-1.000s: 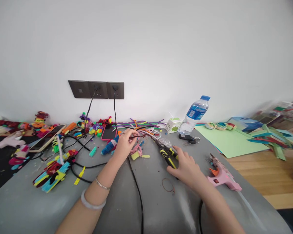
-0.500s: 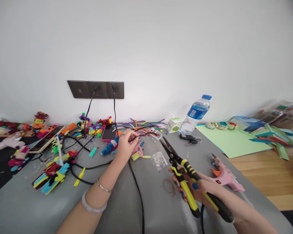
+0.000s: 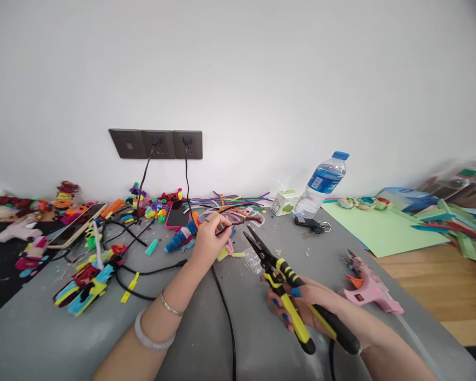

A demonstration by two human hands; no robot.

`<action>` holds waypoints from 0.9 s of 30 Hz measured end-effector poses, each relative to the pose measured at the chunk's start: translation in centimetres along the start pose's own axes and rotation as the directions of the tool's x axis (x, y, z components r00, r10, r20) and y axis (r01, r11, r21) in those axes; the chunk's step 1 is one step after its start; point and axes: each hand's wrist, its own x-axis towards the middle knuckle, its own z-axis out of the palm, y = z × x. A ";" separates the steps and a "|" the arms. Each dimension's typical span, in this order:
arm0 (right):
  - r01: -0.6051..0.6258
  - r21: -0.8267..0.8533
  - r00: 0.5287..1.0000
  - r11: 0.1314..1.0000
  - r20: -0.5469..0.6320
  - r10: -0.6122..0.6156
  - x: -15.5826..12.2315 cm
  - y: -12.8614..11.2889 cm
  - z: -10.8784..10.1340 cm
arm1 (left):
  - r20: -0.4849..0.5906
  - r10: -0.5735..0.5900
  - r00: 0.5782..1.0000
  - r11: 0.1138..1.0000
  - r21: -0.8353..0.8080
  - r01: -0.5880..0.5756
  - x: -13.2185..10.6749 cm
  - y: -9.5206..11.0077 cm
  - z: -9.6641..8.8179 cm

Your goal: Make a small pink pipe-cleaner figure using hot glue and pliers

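My left hand pinches a thin dark brown pipe cleaner, holding it just above the grey table. My right hand grips the yellow-and-black handles of a pair of cutting pliers. The pliers' black jaws are spread and point up and left, their tips a short way right of the pipe cleaner's free end. A heap of coloured pipe cleaners lies behind both hands by the wall.
A pink glue gun lies right of my right hand. A water bottle, small carton and keys stand behind. Black cables cross the table from wall sockets. Phones, craft figures left; green paper right.
My right hand picked the pliers up off the table, lifted them and brought their spread jaws left toward the pipe cleaner. My left hand stayed nearly still, pinching the pipe cleaner.
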 end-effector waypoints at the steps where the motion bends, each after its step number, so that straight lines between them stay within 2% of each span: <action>1: 0.012 -0.016 1.000 1.000 -0.010 -0.012 0.1 0.4 0.2 | 0.002 0.011 1.000 1.000 0.000 -0.011 0.0 0.0 0.0; 6: 0.060 -0.138 0.996 0.989 -0.057 -0.068 0.7 0.1 1.1 | 0.039 0.050 0.998 0.999 -0.002 -0.050 -0.1 0.2 0.0; 12: 0.045 -0.252 0.983 0.967 -0.160 -0.087 1.0 -0.9 2.1 | 0.063 0.049 0.997 0.999 -0.008 -0.049 -0.2 0.1 0.2; 15: 0.047 -0.302 0.981 0.952 -0.167 -0.102 0.9 -0.8 2.1 | 0.075 0.036 0.997 0.999 -0.030 -0.034 -0.2 0.1 0.2; 21: 0.056 -0.353 0.977 0.934 -0.175 -0.125 0.3 -0.7 1.5 | 0.108 -0.021 0.994 0.998 -0.064 0.028 0.1 0.1 -0.1; 23: 0.053 -0.340 0.984 0.939 -0.143 -0.108 0.3 -0.6 1.3 | 0.122 -0.042 0.992 0.995 -0.084 0.052 0.0 0.1 -0.1; 27: 0.075 -0.354 0.987 0.932 -0.104 -0.119 0.6 -0.5 1.1 | 0.203 -0.131 0.970 0.965 -0.198 0.172 -0.3 0.2 0.1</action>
